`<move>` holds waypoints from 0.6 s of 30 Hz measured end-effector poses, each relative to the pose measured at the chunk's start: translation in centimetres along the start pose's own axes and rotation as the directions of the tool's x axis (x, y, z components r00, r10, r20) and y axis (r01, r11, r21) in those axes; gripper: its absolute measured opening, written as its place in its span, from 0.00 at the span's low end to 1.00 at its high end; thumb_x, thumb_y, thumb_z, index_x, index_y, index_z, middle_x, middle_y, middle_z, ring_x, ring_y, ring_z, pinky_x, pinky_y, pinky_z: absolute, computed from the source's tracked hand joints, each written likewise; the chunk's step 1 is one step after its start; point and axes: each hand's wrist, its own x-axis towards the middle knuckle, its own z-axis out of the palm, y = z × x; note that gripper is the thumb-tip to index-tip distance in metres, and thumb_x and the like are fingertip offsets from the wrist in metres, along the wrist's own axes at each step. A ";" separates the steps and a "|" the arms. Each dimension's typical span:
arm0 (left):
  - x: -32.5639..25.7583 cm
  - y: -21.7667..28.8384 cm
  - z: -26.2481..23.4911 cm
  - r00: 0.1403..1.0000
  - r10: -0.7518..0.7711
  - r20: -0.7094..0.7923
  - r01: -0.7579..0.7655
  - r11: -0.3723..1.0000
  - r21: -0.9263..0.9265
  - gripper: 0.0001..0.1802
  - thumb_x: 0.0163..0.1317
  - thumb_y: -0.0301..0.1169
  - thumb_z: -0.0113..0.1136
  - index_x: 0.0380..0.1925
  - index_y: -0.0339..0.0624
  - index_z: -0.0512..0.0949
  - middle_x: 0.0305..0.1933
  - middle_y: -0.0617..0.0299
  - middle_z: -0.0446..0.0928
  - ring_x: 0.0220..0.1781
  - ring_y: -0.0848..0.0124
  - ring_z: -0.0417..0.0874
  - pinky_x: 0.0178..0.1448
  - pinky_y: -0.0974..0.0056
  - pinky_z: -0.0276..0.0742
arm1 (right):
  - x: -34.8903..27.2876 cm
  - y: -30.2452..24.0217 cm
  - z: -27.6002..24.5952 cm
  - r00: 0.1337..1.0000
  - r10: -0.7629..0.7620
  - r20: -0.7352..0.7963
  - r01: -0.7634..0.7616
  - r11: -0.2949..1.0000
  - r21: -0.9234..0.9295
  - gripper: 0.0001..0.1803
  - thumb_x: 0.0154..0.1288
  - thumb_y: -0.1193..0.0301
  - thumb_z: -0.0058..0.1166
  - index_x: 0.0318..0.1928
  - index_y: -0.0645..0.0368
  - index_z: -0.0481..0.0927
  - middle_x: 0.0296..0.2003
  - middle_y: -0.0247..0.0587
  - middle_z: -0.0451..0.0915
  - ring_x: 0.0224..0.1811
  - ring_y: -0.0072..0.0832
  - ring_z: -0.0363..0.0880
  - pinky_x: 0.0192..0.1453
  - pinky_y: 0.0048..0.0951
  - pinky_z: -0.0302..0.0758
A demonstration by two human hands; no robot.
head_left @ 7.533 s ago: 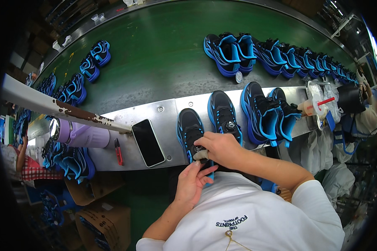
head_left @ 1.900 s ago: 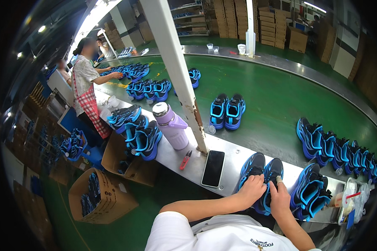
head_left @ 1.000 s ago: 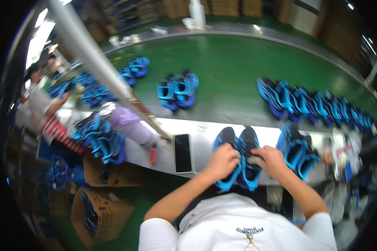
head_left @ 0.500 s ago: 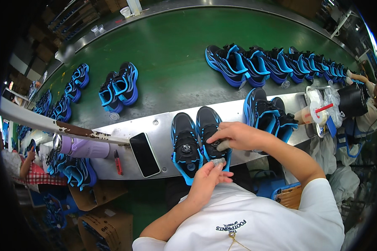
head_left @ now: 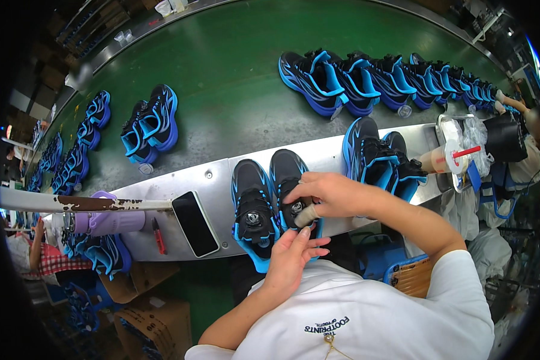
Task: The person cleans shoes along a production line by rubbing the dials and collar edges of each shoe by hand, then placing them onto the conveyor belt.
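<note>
Right hand: the right hand (head_left: 333, 195) bends its fingers over the dial (head_left: 297, 207) of a black-and-blue shoe (head_left: 287, 167), a beige wrap (head_left: 306, 216) on one finger; whether it grips I cannot tell.
Left hand: the left hand (head_left: 289, 264) has thumb and forefinger near the shoe's opening, other fingers spread; a pinch cannot be made out.
Shoe: on the metal tabletop (head_left: 219, 195), toe away from the person.
Mate: a matching shoe (head_left: 251, 180) just beside, on its left.
Tabletop left: phone (head_left: 195, 224), red tool (head_left: 159, 236), lilac bottle (head_left: 117, 222).
Tabletop right: another pair (head_left: 361, 150), a cup (head_left: 438, 159) with a red straw.
</note>
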 end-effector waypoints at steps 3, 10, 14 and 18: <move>0.3 -0.4 -0.4 1.000 -0.026 0.012 0.026 1.000 0.015 0.15 0.72 0.32 0.49 0.51 0.32 0.70 0.54 0.52 0.72 0.52 0.58 0.81 0.48 0.60 0.82 | -0.1 0.9 0.5 0.988 -0.147 0.049 0.138 0.978 0.154 0.16 0.52 0.67 0.64 0.43 0.55 0.83 0.29 0.42 0.75 0.34 0.37 0.78 0.38 0.36 0.74; 0.1 0.0 0.2 0.999 -0.029 -0.017 0.029 0.999 0.037 0.14 0.73 0.31 0.47 0.49 0.30 0.70 0.49 0.54 0.74 0.51 0.58 0.81 0.44 0.61 0.83 | -0.5 1.4 0.3 0.978 -0.209 -0.023 0.210 0.961 0.182 0.13 0.52 0.68 0.63 0.39 0.57 0.82 0.28 0.38 0.76 0.31 0.37 0.79 0.35 0.36 0.75; 0.3 -0.6 0.4 1.000 -0.008 -0.014 0.008 1.000 0.011 0.14 0.72 0.31 0.48 0.48 0.30 0.71 0.49 0.53 0.75 0.51 0.59 0.82 0.44 0.61 0.83 | -1.1 -0.2 1.4 0.996 0.066 -0.063 -0.070 0.996 -0.056 0.18 0.52 0.69 0.64 0.46 0.53 0.83 0.29 0.41 0.74 0.34 0.36 0.76 0.40 0.33 0.73; 0.7 -0.6 0.7 1.000 -0.016 -0.015 0.016 0.998 0.058 0.13 0.72 0.31 0.48 0.46 0.30 0.71 0.47 0.53 0.75 0.51 0.59 0.82 0.41 0.60 0.84 | -1.2 0.8 -0.2 0.994 -0.113 -0.012 0.113 0.978 0.177 0.14 0.52 0.67 0.59 0.41 0.54 0.83 0.32 0.39 0.77 0.34 0.42 0.80 0.37 0.40 0.76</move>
